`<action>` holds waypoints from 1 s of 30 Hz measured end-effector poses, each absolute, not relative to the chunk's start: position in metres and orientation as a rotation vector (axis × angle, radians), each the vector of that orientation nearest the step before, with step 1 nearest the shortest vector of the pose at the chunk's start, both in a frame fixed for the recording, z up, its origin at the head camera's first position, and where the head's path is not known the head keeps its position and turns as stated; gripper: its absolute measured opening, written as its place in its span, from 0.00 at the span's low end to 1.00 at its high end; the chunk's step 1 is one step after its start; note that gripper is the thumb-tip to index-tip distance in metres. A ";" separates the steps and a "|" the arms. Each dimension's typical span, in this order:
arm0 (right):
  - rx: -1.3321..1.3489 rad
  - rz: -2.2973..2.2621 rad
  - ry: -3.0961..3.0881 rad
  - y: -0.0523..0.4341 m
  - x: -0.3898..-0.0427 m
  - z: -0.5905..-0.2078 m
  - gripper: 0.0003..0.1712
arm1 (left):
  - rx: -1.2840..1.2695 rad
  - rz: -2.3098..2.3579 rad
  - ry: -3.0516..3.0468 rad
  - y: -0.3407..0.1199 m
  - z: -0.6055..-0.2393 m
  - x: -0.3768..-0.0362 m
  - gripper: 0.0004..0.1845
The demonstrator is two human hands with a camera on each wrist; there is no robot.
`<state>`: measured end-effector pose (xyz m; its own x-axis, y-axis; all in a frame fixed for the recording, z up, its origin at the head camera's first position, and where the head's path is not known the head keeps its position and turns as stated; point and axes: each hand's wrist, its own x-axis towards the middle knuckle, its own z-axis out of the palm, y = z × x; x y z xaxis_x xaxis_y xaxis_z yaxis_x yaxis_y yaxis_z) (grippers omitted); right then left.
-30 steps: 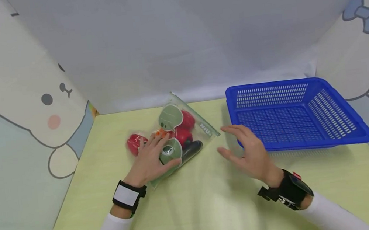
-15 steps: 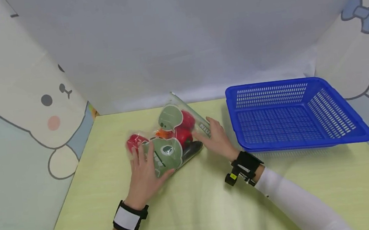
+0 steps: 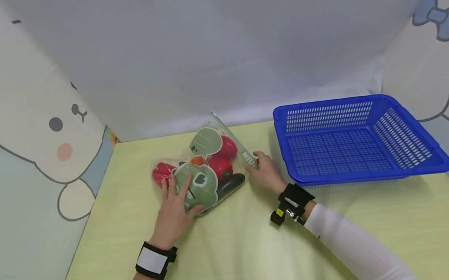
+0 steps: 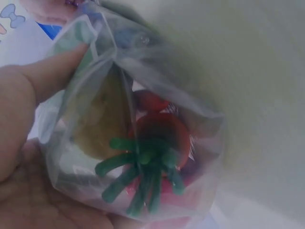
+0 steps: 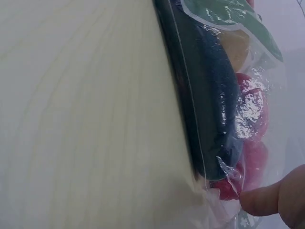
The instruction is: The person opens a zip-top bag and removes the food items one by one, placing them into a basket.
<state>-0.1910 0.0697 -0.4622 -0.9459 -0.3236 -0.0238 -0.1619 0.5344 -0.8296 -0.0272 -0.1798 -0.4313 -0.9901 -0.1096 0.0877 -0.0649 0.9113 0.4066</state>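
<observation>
A clear zip bag (image 3: pixel 203 169) of toy vegetables lies on the yellow-green worktop (image 3: pixel 251 245), left of centre and just left of the blue basket (image 3: pixel 354 141). The left hand (image 3: pixel 176 207) grips the bag's near left end: its fingers (image 3: pixel 168 188) lie over the top and the thumb curls against the near edge, and the left wrist view shows the thumb (image 4: pixel 52 71) pressing the plastic against the palm. The right hand (image 3: pixel 266 174) holds the bag's right end, by the zip strip, with its fingers curled on the plastic; in the right wrist view one fingertip (image 5: pixel 271 200) touches the bag's edge. Inside the bag are red pieces (image 3: pixel 220 165), a dark aubergine (image 3: pixel 230 184) along the near side, a bit of orange and green printed patches. The basket stands on the worktop to the right, apart from both hands. Cartoon-printed panels wall the worktop on both sides.
</observation>
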 end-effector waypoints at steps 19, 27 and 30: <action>-0.401 -1.469 2.325 0.077 -0.131 -0.460 0.21 | -0.015 -0.507 -3.037 -0.239 -0.420 -0.082 0.47; -0.262 -1.621 2.192 0.083 -0.137 -0.461 0.26 | -0.029 -0.380 -2.982 -0.220 -0.418 -0.072 0.46; -0.194 -1.685 2.154 0.088 -0.151 -0.461 0.27 | -0.129 -0.380 -2.903 -0.199 -0.418 -0.060 0.44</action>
<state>-0.1510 0.0876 -0.4611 -0.9117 -0.3456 -0.2223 0.1325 0.2648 -0.9552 -0.0603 -0.1988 -0.4182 -0.9739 0.0593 0.2190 0.1137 0.9629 0.2448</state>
